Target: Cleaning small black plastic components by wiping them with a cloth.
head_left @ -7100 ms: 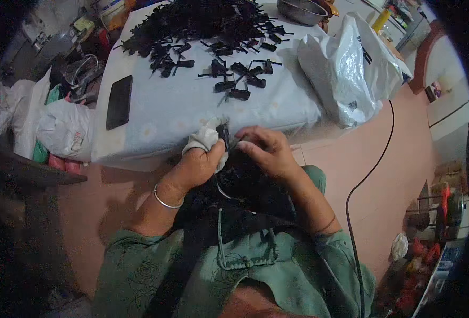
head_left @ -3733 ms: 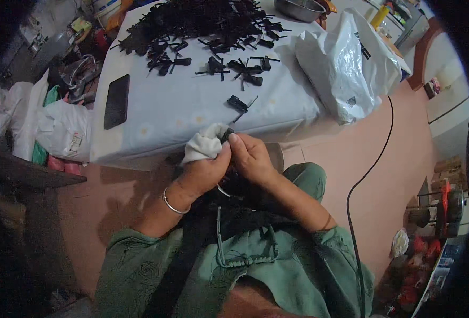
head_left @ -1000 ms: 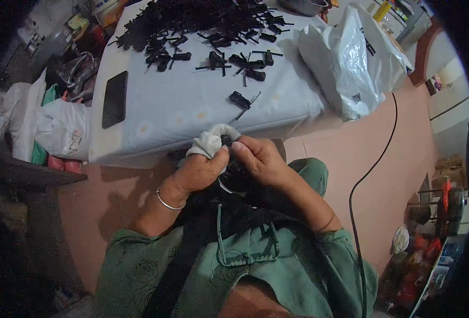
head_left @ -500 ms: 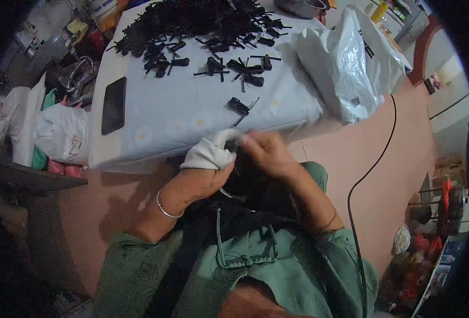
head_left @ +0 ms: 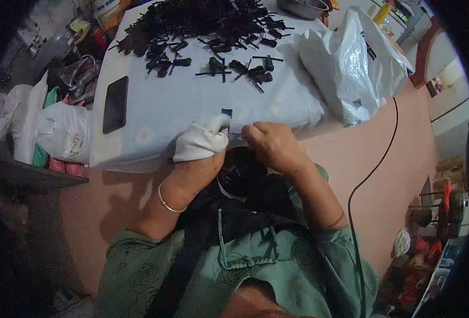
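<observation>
My left hand, covered by a white cloth or glove over the fingers, is closed on a small black plastic part. The part's dark end sticks up past the fingertips, at the table's near edge. Just to its right my right hand is bare, with fingers pinched together. A thin dark strip runs from the left hand's fingers to this pinch; its end is hidden. Beyond the hands, several similar black parts with thin stems lie loose on the table, in front of a large heap of them.
The table wears a pale cloth. On it are a black phone-like slab at left, a big white plastic bag at right and a metal bowl behind. A black cable crosses the floor at right. White bags sit at left.
The black part that lay alone near the table's edge is gone from there. One now shows upright in my left hand. My right hand has slowed and sits slightly right of the left.
</observation>
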Demonstrator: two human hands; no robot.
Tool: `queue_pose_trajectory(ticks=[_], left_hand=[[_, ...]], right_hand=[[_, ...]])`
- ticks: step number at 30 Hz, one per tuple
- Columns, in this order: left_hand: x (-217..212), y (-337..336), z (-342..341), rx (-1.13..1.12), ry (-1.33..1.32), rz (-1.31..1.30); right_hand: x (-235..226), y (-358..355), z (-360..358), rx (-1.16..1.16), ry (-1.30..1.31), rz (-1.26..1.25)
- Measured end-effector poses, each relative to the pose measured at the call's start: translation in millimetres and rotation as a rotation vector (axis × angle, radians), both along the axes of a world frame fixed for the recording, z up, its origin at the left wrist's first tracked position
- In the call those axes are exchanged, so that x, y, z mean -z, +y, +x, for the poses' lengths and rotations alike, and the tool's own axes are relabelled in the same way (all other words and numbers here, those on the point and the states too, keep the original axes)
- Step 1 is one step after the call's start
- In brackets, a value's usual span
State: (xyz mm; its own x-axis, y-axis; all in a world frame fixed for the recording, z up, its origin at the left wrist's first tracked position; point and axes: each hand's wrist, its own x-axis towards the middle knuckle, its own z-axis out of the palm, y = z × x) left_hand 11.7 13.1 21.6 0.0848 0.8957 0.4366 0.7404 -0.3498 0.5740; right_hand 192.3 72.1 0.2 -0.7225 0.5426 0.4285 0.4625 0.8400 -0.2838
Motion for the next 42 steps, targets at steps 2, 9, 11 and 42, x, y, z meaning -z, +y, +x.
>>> queue_pose_trajectory(ticks=[2,9,11,42], left_hand=[[5.4,0.1,-4.8,0.100,0.009,0.079],[10.4,2.7,2.4,0.169,-0.045,0.324],[11.6,0.0,6.2,0.124,-0.108,0.236],[25.5,-7.5,6.0,0.259,-0.606,-0.116]], right_hand=[[-3.9,-7.2,-0.7,0.055,0.025,0.098],[-5.4,-14.2,9.4,0.181,-0.088,0.147],[-10.4,-20.2,7.6,0.084,-0.103,0.160],[12.9,-40.5,-19.8,0.091,0.627,-0.977]])
